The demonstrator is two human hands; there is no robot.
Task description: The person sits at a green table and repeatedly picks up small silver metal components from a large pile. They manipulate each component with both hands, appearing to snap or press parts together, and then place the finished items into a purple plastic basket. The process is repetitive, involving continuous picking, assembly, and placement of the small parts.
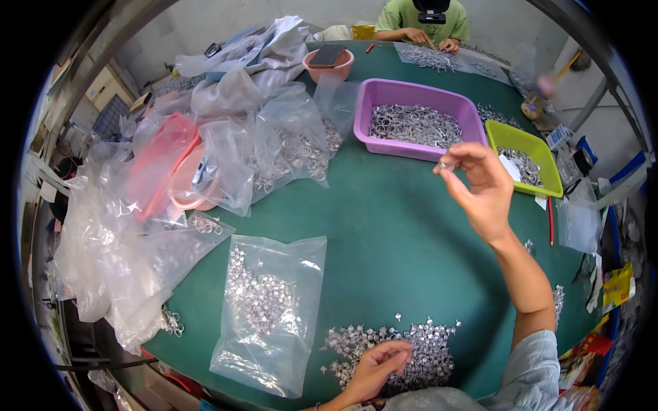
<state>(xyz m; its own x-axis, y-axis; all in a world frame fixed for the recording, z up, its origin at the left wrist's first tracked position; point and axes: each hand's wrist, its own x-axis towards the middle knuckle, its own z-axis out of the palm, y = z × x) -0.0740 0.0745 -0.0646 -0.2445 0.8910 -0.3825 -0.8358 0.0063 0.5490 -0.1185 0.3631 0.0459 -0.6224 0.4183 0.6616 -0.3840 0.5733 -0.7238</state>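
Note:
My right hand point(476, 188) is raised between the purple tub point(423, 148) and the green tub point(531, 188). Its thumb and forefinger pinch a small shiny metal piece point(443, 165), too small to name exactly. Low over the near edge of the pile of small silvery metal pieces point(428, 349), my left hand point(381, 366) has its fingers curled together; whatever they hold, if anything, is hidden. To the left of the pile lies a clear plastic bag point(274, 370) with similar little pieces in it. Silvery ring-like parts point(411, 125) fill the bottom of the purple tub.
Clear bags point(103, 240) crowd the left side of the green table point(370, 226), around a pink basin point(188, 195). A phone point(327, 56) rests on another pink basin point(343, 68). Right of my arm lies a red pencil-like stick point(550, 220). A co-worker point(449, 24) handles metal parts across the table.

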